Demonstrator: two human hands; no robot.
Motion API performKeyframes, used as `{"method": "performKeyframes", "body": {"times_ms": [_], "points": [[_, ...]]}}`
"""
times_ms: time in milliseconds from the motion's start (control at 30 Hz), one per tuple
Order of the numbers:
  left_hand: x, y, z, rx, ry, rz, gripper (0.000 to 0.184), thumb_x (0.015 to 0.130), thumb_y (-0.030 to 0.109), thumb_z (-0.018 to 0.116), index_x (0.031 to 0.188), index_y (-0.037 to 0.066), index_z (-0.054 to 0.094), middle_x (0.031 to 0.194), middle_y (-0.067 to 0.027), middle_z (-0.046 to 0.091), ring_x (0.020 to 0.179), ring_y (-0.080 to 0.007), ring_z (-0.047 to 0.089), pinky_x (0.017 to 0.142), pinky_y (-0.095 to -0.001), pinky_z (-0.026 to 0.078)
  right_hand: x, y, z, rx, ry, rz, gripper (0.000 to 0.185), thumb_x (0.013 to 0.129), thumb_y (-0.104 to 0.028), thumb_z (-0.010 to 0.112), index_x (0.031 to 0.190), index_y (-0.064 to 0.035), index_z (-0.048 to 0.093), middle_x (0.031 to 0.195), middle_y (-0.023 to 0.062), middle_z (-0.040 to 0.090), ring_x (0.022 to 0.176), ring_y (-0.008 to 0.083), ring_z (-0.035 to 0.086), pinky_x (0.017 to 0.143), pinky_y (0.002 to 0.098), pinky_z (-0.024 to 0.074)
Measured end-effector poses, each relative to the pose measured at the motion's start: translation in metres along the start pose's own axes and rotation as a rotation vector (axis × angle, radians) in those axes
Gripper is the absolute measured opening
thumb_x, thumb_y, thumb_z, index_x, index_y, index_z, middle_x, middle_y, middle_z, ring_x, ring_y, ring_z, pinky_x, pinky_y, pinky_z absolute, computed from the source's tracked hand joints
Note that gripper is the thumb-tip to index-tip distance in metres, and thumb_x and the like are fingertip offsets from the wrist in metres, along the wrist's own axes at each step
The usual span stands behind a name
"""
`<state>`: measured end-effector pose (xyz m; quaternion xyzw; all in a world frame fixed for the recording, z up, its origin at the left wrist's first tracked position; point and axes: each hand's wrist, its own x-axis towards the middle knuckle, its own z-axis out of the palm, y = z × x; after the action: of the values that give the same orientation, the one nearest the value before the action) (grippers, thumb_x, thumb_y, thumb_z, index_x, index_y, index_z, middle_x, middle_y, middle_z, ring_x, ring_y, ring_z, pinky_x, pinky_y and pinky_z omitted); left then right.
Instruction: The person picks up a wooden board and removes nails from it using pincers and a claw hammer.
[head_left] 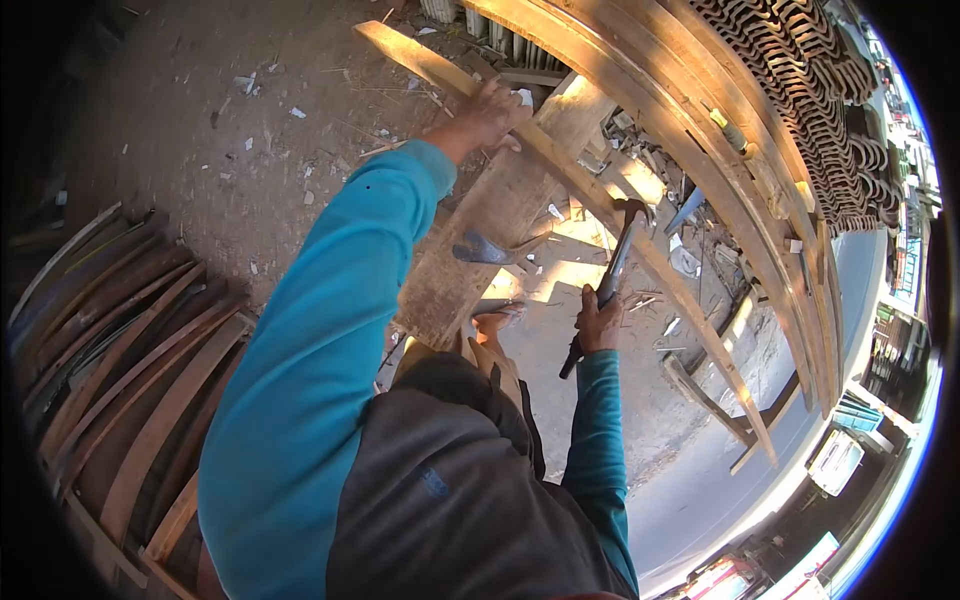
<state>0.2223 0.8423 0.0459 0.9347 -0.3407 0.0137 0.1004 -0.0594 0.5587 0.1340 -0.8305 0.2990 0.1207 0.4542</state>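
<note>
My left hand (487,115) is wrapped round a long narrow wooden strip (690,295) near its upper end. The strip runs slantwise from the top middle down to the lower right. In my right hand (598,320) is a hammer (616,262), gripped by its dark handle. The hammer's head is at the strip, but I cannot tell whether they touch. Below the strip lies a broad wooden plank (440,290), its lower end by my foot (497,320). A dark metal blade (482,250) with a wooden handle rests across this plank.
Long curved timbers (660,110) arc along the right, with a yellow-handled tool (728,130) on them. Stacked wavy pieces (800,110) stand behind. Several curved wooden pieces (150,440) lie at the left. Chips and scraps litter the ground (220,150). A small wooden frame (710,400) lies lower right.
</note>
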Motion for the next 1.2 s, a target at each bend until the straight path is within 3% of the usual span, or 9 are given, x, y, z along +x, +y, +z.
{"method": "performKeyframes", "body": {"times_ms": [67, 133, 267, 300, 367, 633, 833, 1067, 1200], "points": [[0.000, -0.006, -0.001, 0.013, -0.023, -0.008, 0.067, 0.070, 0.045, 0.083, 0.125, 0.016, 0.058, 0.123, -0.0084, 0.058, 0.122, -0.0278, 0.049, 0.099, -0.0475, 0.035, -0.010, 0.065, 0.024, -0.075, 0.215, -0.202, 0.039, 0.095, -0.036, 0.066, 0.083, -0.0023, 0.051, 0.060, 0.0043, 0.052, 0.047, 0.0128, 0.047, 0.042, 0.0323, 0.0369], [-0.007, -0.002, 0.008, -0.003, 0.181, 0.039, 0.065, 0.071, 0.042, 0.084, 0.124, 0.016, 0.058, 0.127, -0.0085, 0.057, 0.125, -0.0284, 0.049, 0.099, -0.0477, 0.035, -0.071, 0.039, 0.023, 0.008, 0.130, 0.061, 0.038, 0.093, -0.033, 0.067, 0.086, 0.0033, 0.056, 0.062, 0.0118, 0.053, 0.056, 0.0239, 0.050, 0.056, 0.0418, 0.0436], [0.005, 0.005, -0.013, -0.080, -0.054, -0.018, 0.062, 0.069, 0.043, 0.085, 0.116, 0.012, 0.059, 0.121, -0.0111, 0.058, 0.120, -0.0318, 0.051, 0.102, -0.0506, 0.034, -0.158, 0.059, 0.044, -0.057, 0.025, 0.119, 0.035, 0.088, -0.034, 0.069, 0.099, -0.0023, 0.059, 0.079, 0.0251, 0.068, 0.074, 0.0405, 0.071, 0.066, 0.0448, 0.0546], [0.004, 0.008, -0.017, -0.031, 0.008, 0.019, 0.062, 0.068, 0.042, 0.087, 0.115, 0.012, 0.059, 0.119, -0.0110, 0.059, 0.118, -0.0315, 0.052, 0.103, -0.0503, 0.034, -0.173, 0.057, 0.053, -0.098, 0.091, -0.024, 0.030, 0.088, -0.031, 0.071, 0.096, -0.0037, 0.062, 0.065, 0.0190, 0.062, 0.062, 0.0356, 0.068, 0.060, 0.0410, 0.0517], [0.006, 0.004, -0.012, -0.055, -0.056, -0.003, 0.065, 0.068, 0.043, 0.087, 0.118, 0.013, 0.059, 0.116, -0.0107, 0.059, 0.117, -0.0311, 0.052, 0.101, -0.0506, 0.034, -0.186, 0.063, 0.073, -0.066, 0.020, -0.168, 0.035, 0.088, -0.032, 0.070, 0.114, -0.0092, 0.061, 0.083, 0.0216, 0.069, 0.080, 0.0382, 0.071, 0.072, 0.0453, 0.0552], [-0.007, -0.051, -0.066, -0.030, -0.203, -0.075, 0.085, 0.070, 0.034, 0.087, 0.143, 0.017, 0.047, 0.135, -0.0153, 0.053, 0.129, -0.0329, 0.046, 0.107, -0.0485, 0.033, -0.208, 0.072, 0.131, -0.228, -0.107, -0.052, 0.041, 0.087, -0.042, 0.069, 0.111, -0.0115, 0.058, 0.090, 0.0238, 0.069, 0.086, 0.0435, 0.068, 0.076, 0.0515, 0.0546], [-0.019, -0.082, -0.023, 0.096, -0.054, -0.010, 0.055, 0.075, 0.035, 0.082, 0.116, 0.011, 0.055, 0.116, -0.0162, 0.057, 0.112, -0.0370, 0.051, 0.093, -0.0509, 0.037, -0.235, 0.067, 0.177, -0.124, 0.031, 0.083, 0.034, 0.089, -0.037, 0.069, 0.091, -0.0051, 0.058, 0.072, 0.0220, 0.067, 0.071, 0.0431, 0.068, 0.062, 0.0502, 0.0523], [-0.017, -0.086, -0.021, 0.082, -0.138, 0.009, 0.056, 0.080, 0.040, 0.080, 0.118, 0.007, 0.056, 0.122, -0.0171, 0.059, 0.119, -0.0385, 0.052, 0.094, -0.0508, 0.037, -0.257, 0.057, 0.247, 0.043, 0.169, 0.113, 0.042, 0.094, -0.038, 0.065, 0.088, 0.0033, 0.056, 0.071, 0.0261, 0.063, 0.069, 0.0469, 0.063, 0.062, 0.0491, 0.0476], [-0.009, -0.083, -0.028, 0.050, -0.158, -0.032, 0.056, 0.081, 0.041, 0.080, 0.120, 0.008, 0.057, 0.123, -0.0164, 0.060, 0.120, -0.0381, 0.053, 0.097, -0.0516, 0.037, -0.272, 0.019, 0.271, 0.070, 0.336, 0.272, 0.050, 0.092, -0.047, 0.065, 0.092, 0.0034, 0.060, 0.072, 0.0211, 0.061, 0.065, 0.0366, 0.058, 0.064, 0.0487, 0.0451]]}}
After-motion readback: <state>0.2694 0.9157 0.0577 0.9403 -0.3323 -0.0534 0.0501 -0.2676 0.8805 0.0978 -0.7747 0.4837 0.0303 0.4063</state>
